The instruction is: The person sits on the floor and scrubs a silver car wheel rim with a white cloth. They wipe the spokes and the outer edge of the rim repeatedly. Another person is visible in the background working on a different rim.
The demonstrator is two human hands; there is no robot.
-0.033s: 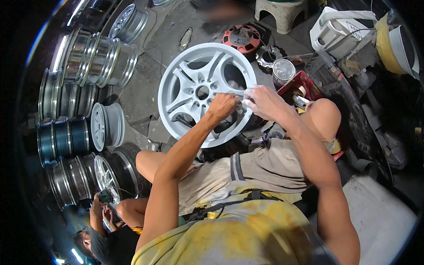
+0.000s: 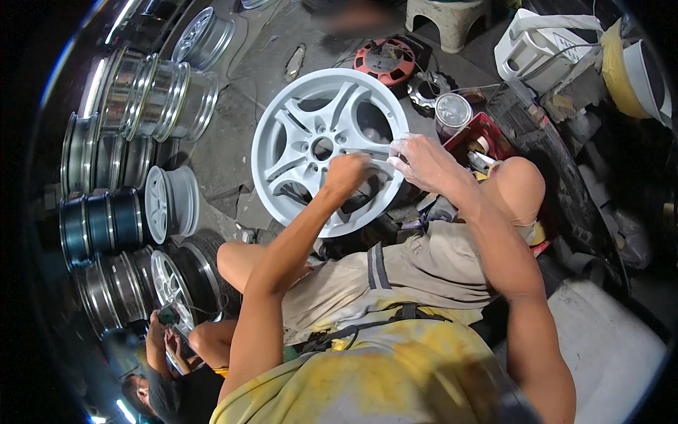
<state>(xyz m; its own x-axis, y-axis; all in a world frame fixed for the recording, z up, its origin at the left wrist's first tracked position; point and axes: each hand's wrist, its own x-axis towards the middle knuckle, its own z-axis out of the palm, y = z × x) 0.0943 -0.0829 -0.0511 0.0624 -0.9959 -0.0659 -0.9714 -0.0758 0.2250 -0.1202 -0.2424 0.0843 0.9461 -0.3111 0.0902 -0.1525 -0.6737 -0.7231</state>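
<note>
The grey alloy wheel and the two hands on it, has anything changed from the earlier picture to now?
Nothing visibly changed. The left hand is on a spoke of the grey alloy wheel, and the right hand grips its rim edge, both as before. The wheel, the red cord reel and the stacked rims lie where they were.

The person wears a sleeveless yellow top [image 2: 367, 385], faded and smudged with grey, and light khaki shorts [image 2: 417, 272] with a dark stripe down the side. A thin black strap [image 2: 367, 325] crosses the waist. Both forearms, hands and knees are bare.
</note>
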